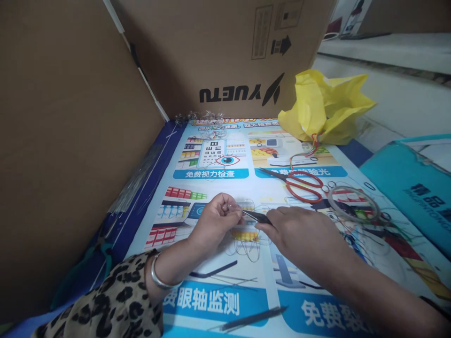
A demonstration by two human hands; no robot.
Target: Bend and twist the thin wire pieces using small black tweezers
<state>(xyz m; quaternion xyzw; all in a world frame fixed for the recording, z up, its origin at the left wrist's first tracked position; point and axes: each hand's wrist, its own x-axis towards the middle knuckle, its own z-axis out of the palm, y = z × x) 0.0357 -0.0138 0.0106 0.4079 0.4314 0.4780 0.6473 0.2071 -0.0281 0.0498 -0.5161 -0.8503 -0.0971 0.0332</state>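
Observation:
My left hand [222, 215], with a silver bangle at its wrist, is closed in a pinch on thin wire [252, 251], whose loose loops spread below and behind the fingertips. My right hand [299, 230] grips black tweezers [260, 217], their narrow tip reaching to the left fingertips. What exactly lies between the tip and those fingers is too small to make out. Beyond my right hand lie scissors with red handles [305, 185], and right of them a coil of pale wire or tubing [352, 206].
Cardboard walls [218, 56] stand at the left and back. A crumpled yellow bag [317, 110] with coloured cords sits at the back right, a teal bag [416, 183] at the right. Thin strands [134, 183] lie at the left, a dark narrow bundle [255, 318] in front.

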